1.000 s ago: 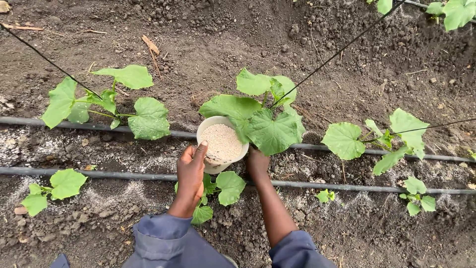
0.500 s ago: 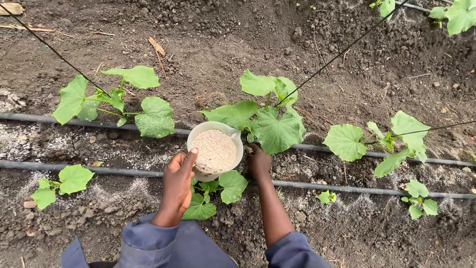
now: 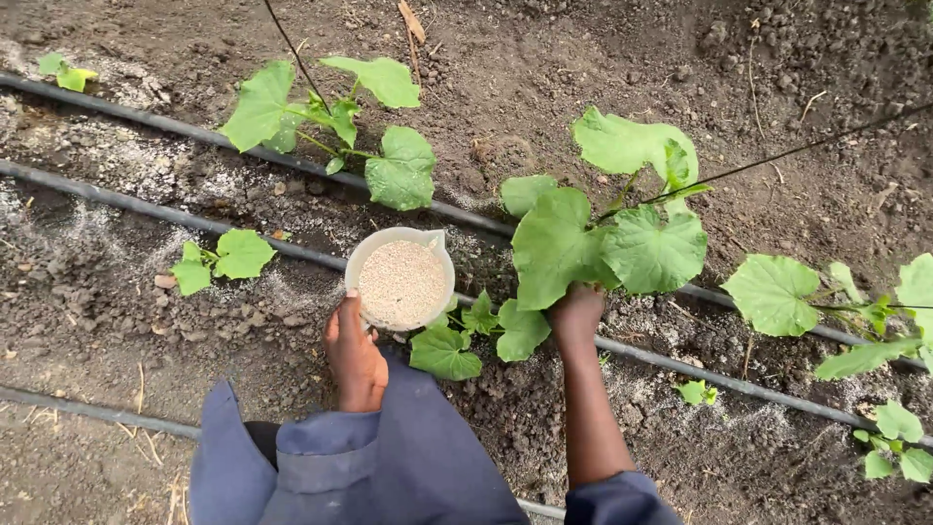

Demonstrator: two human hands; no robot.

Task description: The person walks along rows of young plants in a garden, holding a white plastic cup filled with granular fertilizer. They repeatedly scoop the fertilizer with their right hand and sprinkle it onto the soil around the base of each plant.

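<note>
Round white cup (image 3: 399, 277) of pale granules sits in left hand (image 3: 355, 355).

Left hand (image 3: 355, 352) holds granule cup (image 3: 399, 279).

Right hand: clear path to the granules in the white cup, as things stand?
Probably yes. The cup is open-topped, held in the left hand; the right hand sits under a big leaf, with only small low leaves between.

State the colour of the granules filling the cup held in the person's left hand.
Pale beige, almost off-white granules, in a white cup held by the left hand; seen in the head view.
</note>
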